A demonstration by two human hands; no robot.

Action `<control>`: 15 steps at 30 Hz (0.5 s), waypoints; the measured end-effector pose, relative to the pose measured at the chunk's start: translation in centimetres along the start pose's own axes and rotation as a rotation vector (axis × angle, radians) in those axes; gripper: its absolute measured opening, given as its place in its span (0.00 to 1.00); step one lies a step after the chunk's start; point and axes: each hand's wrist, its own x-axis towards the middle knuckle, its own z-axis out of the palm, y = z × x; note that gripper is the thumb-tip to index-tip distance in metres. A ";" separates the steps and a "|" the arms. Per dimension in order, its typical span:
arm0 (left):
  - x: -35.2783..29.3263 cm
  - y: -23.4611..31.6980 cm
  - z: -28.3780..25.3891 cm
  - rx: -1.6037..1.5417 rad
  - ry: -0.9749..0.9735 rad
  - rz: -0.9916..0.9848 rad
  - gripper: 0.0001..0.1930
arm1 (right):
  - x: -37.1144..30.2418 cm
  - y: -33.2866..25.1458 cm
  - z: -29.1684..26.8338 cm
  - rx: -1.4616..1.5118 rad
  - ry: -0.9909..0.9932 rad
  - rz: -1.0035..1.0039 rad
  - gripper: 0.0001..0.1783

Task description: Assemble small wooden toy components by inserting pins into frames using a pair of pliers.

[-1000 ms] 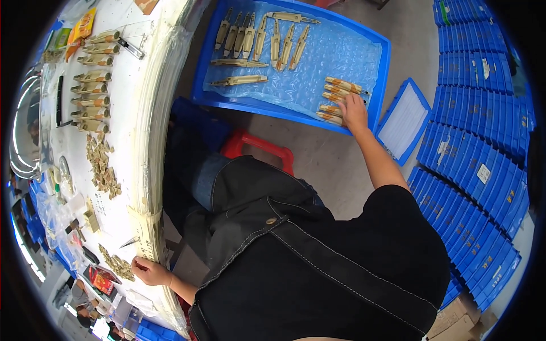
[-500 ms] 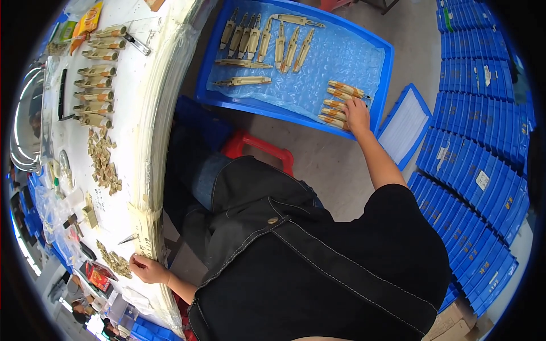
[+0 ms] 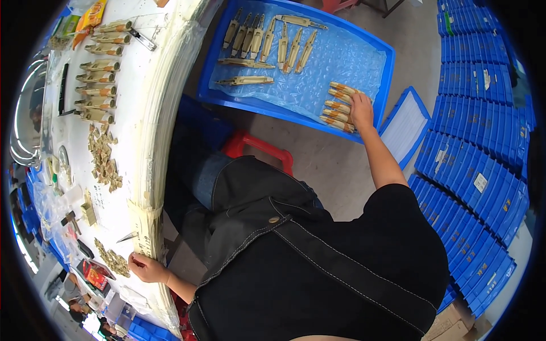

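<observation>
Right hand: fingers (image 3: 357, 101) draped over the lineup of slim cream-and-brown pieces (image 3: 338, 106); honestly can't tell if it's gripping one
Left hand: way over on the white desk (image 3: 128, 142), fingers curled (image 3: 146, 267) at the edge, right by a little heap of tan chips (image 3: 112, 260); can't tell if anything's in it
Hands: well apart
Lineup spot: right end of the blue tray (image 3: 390, 65), on bubble wrap (image 3: 318, 74)
Rest of tray: more slim pieces (image 3: 247, 37) toward the left end
Near left hand: some pointy tool (image 3: 126, 237)
</observation>
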 end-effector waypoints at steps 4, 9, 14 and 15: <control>0.0 0.1 0.0 -0.006 0.000 -0.007 0.09 | 0.1 0.3 0.7 -0.077 0.000 -0.018 0.10; -0.1 -0.2 0.0 -0.021 0.015 -0.021 0.10 | 0.2 0.1 0.2 -0.068 -0.054 -0.021 0.14; -0.3 -0.1 0.1 -0.018 0.021 -0.018 0.10 | 1.1 0.8 -0.8 -0.057 -0.137 -0.085 0.14; -0.2 0.1 0.3 -0.028 0.023 -0.008 0.10 | 0.9 1.2 -0.8 -0.043 -0.138 -0.096 0.15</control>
